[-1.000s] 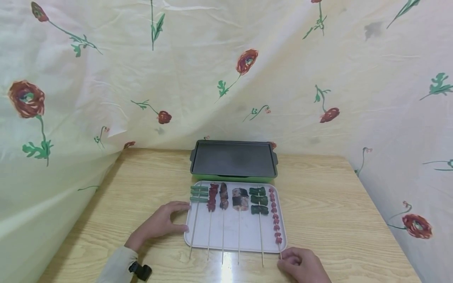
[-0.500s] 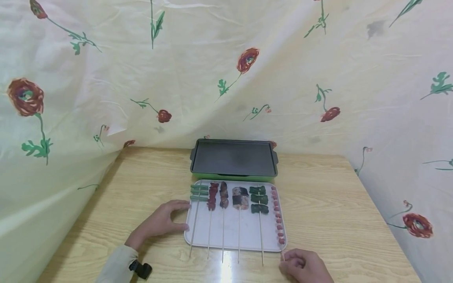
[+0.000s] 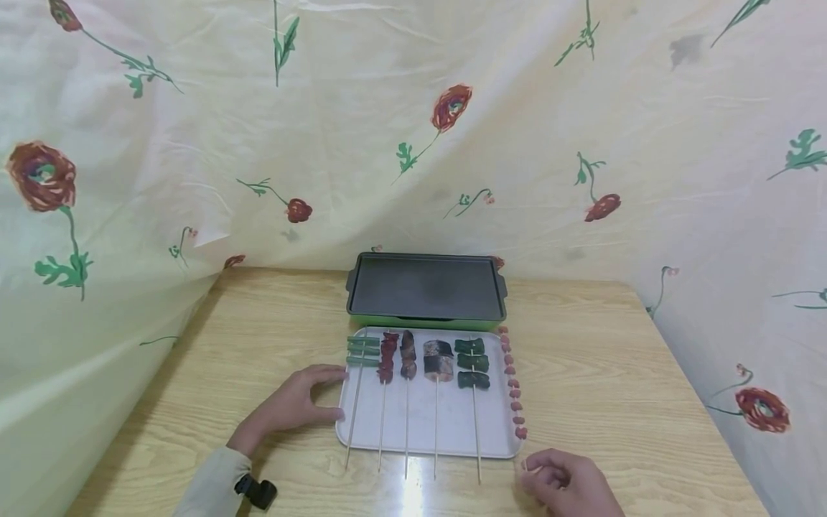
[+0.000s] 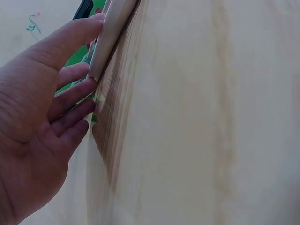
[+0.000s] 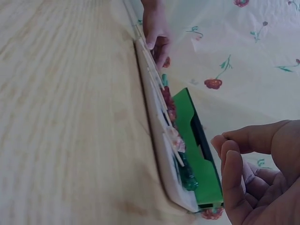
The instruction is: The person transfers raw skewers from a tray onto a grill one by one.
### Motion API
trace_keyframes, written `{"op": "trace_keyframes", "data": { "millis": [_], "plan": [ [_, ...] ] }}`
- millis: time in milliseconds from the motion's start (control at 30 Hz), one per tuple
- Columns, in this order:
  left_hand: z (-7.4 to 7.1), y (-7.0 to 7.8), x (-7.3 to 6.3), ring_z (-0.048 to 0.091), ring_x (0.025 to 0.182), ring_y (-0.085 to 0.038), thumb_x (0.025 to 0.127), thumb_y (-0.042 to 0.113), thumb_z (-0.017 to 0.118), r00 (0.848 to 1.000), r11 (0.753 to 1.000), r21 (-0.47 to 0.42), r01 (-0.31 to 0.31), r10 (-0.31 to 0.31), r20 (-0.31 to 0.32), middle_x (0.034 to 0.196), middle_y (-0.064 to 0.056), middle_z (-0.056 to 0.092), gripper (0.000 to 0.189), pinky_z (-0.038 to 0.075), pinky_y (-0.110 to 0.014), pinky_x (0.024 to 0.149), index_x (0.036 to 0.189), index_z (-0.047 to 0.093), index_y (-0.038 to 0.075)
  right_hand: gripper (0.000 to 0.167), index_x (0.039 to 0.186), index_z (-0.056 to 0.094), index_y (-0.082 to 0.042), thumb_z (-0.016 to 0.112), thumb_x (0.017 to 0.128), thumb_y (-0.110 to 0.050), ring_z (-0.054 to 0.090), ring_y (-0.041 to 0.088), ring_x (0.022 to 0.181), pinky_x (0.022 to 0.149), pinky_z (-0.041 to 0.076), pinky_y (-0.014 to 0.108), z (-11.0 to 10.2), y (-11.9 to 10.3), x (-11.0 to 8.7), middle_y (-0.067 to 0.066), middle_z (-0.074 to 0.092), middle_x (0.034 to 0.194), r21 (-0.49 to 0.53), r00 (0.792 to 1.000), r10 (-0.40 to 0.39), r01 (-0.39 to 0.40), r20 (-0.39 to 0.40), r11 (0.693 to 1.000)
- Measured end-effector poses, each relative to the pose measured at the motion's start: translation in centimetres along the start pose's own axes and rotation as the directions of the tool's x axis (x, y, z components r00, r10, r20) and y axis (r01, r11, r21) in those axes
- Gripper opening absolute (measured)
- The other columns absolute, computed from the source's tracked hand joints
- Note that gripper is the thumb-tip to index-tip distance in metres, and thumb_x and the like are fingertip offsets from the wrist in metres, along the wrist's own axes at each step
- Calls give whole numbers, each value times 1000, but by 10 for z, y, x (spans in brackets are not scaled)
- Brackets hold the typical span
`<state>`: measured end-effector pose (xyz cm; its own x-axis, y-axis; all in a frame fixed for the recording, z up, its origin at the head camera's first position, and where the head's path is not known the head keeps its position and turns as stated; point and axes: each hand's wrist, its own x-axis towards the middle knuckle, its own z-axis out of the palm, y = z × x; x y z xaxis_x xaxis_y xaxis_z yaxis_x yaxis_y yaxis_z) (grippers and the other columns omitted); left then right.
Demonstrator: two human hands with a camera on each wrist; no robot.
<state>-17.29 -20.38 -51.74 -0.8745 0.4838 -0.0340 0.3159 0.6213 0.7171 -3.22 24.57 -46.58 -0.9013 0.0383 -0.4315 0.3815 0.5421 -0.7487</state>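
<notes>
My right hand (image 3: 565, 480), just off the front right corner of the white tray (image 3: 446, 438), pinches the stick end of a skewer of small red meat pieces (image 3: 514, 383). That skewer lies along the tray's right rim, its lower pieces at the outer edge. At the tray's left side, my left hand (image 3: 300, 402) touches the rim with spread fingers and thumb; the left wrist view shows the fingers (image 4: 72, 98) fairly straight against it. On the tray rest skewers of green sticks (image 3: 363, 352), red meat (image 3: 388, 357), brown meat (image 3: 408, 355), fish pieces (image 3: 438, 359) and dark green rolls (image 3: 473, 362).
Directly behind the tray stands a green-bodied griddle with a black plate (image 3: 426, 287). Several stick ends overhang the tray's front edge. The wooden table (image 3: 614, 359) extends to both sides, and a flowered cloth (image 3: 362, 129) hangs behind it.
My right hand has moved a little to the right, carrying the red meat skewer from inside the tray's right side to its rim. My left hand has kept its place.
</notes>
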Motion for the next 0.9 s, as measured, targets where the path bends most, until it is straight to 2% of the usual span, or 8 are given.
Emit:
{"op": "trace_keyframes", "data": {
  "millis": [200, 333, 433, 567, 733, 900],
  "plan": [
    [0, -1, 0, 49, 140, -34, 82, 51, 83, 1000, 1000, 8, -2, 2, -3, 148, -8, 57, 72, 39, -56, 117, 141, 62, 15, 26, 109, 71, 2, 76, 90, -15, 58, 16, 66, 57, 53, 25, -12, -10, -1, 4, 65, 77, -16, 996, -91, 91, -12, 996],
    [0, 0, 0, 49, 140, -33, 81, 51, 83, 1000, 1000, 12, 7, -7, -1, 148, -7, 56, 72, 39, -56, 117, 141, 62, 17, 24, 110, 72, 0, 76, 91, -14, 58, 17, 67, 58, 54, 26, -17, -20, 1, 4, 65, 78, -19, 996, -74, 73, -55, 997],
    [-1, 1, 0, 48, 141, -32, 81, 51, 84, 1000, 1000, 3, 24, -24, 5, 149, -5, 56, 72, 38, -55, 118, 141, 62, 18, 23, 109, 72, 0, 76, 91, -14, 59, 17, 66, 57, 54, 26, -20, -26, 2, 5, 66, 78, -37, 991, -112, 110, -77, 993],
    [-1, 1, 0, 47, 142, -32, 81, 50, 84, 999, 1000, -6, 30, -30, 10, 149, -6, 55, 73, 37, -55, 119, 141, 62, 17, 20, 107, 72, 0, 76, 91, -12, 59, 14, 63, 55, 53, 25, -24, -33, 6, 6, 66, 76, -70, 972, -210, 203, -103, 977],
    [0, 0, 0, 48, 141, -34, 81, 51, 83, 1000, 1000, -3, 16, -16, 6, 149, -7, 56, 72, 38, -56, 118, 142, 62, 16, 20, 108, 73, 0, 75, 90, -8, 59, 14, 62, 53, 51, 25, -30, -44, 14, 5, 66, 74, -84, 955, -261, 251, -144, 964],
    [0, 0, 0, 47, 141, -35, 82, 50, 83, 1000, 1000, -14, 13, -13, 2, 149, -8, 56, 72, 38, -57, 118, 141, 62, 16, 21, 108, 72, 1, 75, 91, -9, 60, 16, 61, 52, 52, 26, -37, -55, 24, 6, 67, 74, -97, 928, -333, 320, -167, 942]
  ]
}}
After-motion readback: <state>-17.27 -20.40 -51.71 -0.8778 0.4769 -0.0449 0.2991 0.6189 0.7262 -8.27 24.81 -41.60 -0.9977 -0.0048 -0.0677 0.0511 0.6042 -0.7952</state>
